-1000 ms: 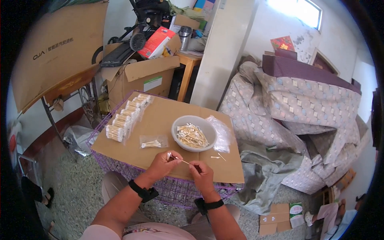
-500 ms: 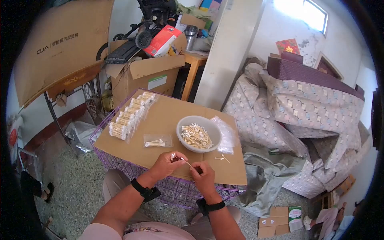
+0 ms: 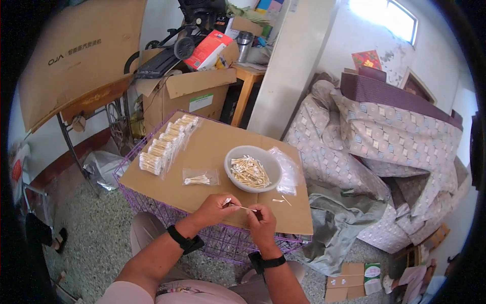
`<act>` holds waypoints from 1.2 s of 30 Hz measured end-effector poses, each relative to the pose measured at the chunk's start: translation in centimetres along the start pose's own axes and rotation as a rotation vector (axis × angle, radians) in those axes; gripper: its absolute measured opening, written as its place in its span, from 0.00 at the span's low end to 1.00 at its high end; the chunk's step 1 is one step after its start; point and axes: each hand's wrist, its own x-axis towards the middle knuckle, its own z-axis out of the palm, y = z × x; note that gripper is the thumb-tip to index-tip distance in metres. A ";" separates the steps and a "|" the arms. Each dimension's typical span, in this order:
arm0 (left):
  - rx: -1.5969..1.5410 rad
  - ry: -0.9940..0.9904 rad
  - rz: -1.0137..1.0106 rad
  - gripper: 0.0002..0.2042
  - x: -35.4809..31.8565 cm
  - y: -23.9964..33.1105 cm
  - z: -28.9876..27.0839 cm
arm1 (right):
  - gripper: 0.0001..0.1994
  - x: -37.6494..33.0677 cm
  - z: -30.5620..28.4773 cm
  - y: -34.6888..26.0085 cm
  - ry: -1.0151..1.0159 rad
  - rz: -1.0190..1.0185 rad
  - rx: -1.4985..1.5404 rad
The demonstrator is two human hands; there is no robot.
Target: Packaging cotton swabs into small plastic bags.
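Over the near edge of a cardboard sheet point(image 3: 157, 195), my left hand point(image 3: 217, 209) is closed on cotton swabs, whose white tips show at its fingers. A single cotton swab point(image 3: 244, 207) stretches nearly level between both hands. Its right end is pinched by my right hand point(image 3: 262, 223). Just beyond the hands stands a pale bowl point(image 3: 276, 180) heaped with loose cotton swabs point(image 3: 249, 171). A small clear bag point(image 3: 199, 178) with several swabs in it lies flat left of the bowl. Packed bags of swabs point(image 3: 164, 144) form a row at the far left.
Clear empty bags point(image 3: 289, 177) lie right of the bowl, near a couple of stray swabs point(image 3: 286, 200). A purple wire frame point(image 3: 217, 243) is under the cardboard. Behind stands an open carton point(image 3: 202, 83); a patterned cover point(image 3: 400, 137) drapes furniture at right.
The swab between my hands has swung from a downward slope to almost level. My right hand has shifted slightly to the right, and the left fingers have closed in more over the swab tips.
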 end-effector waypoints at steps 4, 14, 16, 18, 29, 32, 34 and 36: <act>0.116 -0.004 0.056 0.09 -0.1 0.5 -0.1 | 0.04 0.1 -0.2 -0.9 -0.034 -0.054 0.010; 0.133 -0.029 0.139 0.11 0.0 0.3 -0.4 | 0.05 0.1 0.0 -0.5 -0.016 -0.088 0.017; 0.114 -0.026 0.130 0.11 0.1 0.4 -0.3 | 0.05 0.0 -0.2 -0.1 0.012 -0.097 0.030; 0.088 -0.054 0.109 0.11 0.2 0.3 -0.3 | 0.05 -0.1 -0.3 0.0 0.011 -0.067 0.053; -0.004 -0.093 0.136 0.14 0.1 -0.1 -0.6 | 0.05 0.3 0.0 -0.4 -0.127 -0.127 -0.057; -0.062 -0.110 0.130 0.14 0.1 -0.3 -0.5 | 0.05 0.4 0.3 -0.4 -0.162 -0.137 -0.094; -0.065 -0.125 0.137 0.14 0.2 -0.5 -0.4 | 0.06 0.3 0.2 -0.1 -0.246 -0.085 -0.117; 0.107 -0.145 0.263 0.14 0.3 -0.6 -0.2 | 0.06 0.4 0.2 -0.1 -0.262 -0.101 -0.146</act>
